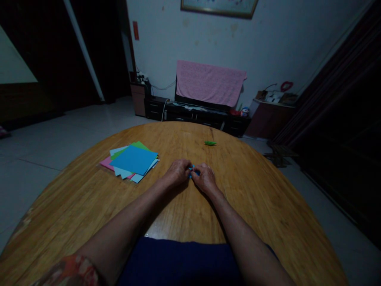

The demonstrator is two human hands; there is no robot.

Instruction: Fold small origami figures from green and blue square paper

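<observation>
Between my hands, just over the middle of the table, is a small blue piece of folded paper. My left hand pinches it from the left, fingers closed. From the other side my right hand grips it with thumb and fingers. Most of the blue paper is covered by the fingers, so its exact shape is hidden. To the left lies a fanned stack of coloured paper sheets, blue on top with green, pink and pale blue beneath. A small green folded paper piece rests beyond my right hand.
The round wooden table spreads out before me. Behind it stand a low dark cabinet and a screen draped with a pink cloth. A side cabinet with assorted items is at the right.
</observation>
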